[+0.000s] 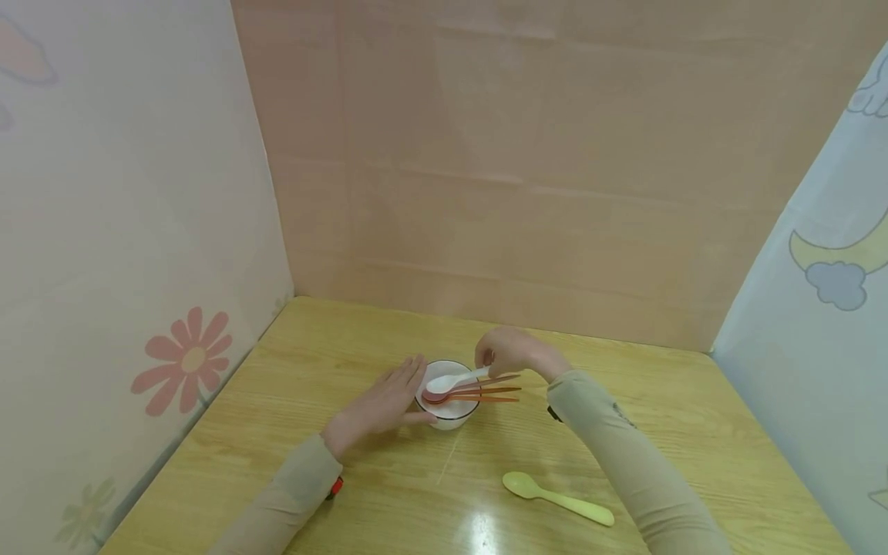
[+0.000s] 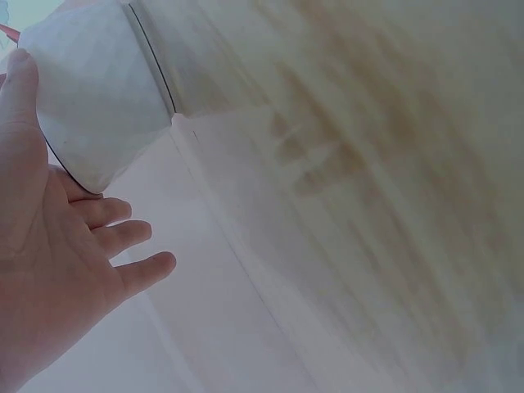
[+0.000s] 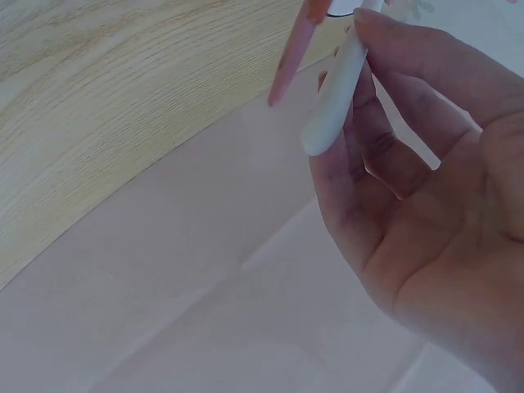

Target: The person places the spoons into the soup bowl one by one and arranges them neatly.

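A white bowl (image 1: 451, 423) with a dark rim stands on the table. My left hand (image 1: 390, 398) rests against its left side, fingers fairly straight; the left wrist view shows thumb and fingers spread about the bowl (image 2: 98, 98). My right hand (image 1: 509, 351) pinches the handle of a white spoon (image 1: 441, 384), whose head lies in or over the bowl. In the right wrist view the white handle (image 3: 336, 102) sits between thumb and fingers. Several reddish-orange spoons (image 1: 496, 391) lean in the bowl, their handles pointing right over the rim.
A yellow spoon (image 1: 562, 501) lies on the wooden table (image 1: 388, 493), nearer me and right of the bowl. A plain pinkish-tan wall (image 1: 520, 177) stands behind the table, with patterned sheets (image 1: 139, 193) at the sides.
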Demonstrator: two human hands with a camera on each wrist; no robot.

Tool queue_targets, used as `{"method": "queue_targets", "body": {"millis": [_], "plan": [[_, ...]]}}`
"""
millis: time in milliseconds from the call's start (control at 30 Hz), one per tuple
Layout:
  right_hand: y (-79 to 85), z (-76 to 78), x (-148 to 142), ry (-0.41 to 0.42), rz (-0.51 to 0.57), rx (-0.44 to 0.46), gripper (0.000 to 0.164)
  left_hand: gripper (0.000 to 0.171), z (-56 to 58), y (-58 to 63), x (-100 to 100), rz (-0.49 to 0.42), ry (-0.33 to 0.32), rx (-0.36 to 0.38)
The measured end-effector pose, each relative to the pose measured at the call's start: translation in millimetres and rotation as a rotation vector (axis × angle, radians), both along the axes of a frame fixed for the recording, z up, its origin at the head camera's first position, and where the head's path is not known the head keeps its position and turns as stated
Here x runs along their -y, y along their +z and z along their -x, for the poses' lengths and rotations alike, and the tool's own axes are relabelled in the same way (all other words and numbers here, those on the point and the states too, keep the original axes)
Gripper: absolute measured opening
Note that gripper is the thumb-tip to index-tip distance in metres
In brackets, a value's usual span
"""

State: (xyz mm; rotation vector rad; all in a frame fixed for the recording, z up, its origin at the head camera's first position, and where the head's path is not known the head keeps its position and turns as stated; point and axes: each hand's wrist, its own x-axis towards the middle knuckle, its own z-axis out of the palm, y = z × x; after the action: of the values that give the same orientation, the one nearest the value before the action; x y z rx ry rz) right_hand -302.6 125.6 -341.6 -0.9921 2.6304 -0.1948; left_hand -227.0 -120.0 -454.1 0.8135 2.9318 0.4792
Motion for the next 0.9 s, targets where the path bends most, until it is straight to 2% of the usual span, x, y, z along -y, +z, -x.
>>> {"method": "queue_targets", "body": {"millis": [233, 900], "plan": [[-0.5, 1.3, 3, 0.046, 0.01, 0.0, 0.016, 0.1, -0.4, -0.7, 1, -0.01, -0.006, -0.008], [-10.5, 6.3, 7, 0.028, -0.022, -0.021, 0.016, 0.099, -0.1, -1.9, 0, -0.002, -0.016, -0.029]]}}
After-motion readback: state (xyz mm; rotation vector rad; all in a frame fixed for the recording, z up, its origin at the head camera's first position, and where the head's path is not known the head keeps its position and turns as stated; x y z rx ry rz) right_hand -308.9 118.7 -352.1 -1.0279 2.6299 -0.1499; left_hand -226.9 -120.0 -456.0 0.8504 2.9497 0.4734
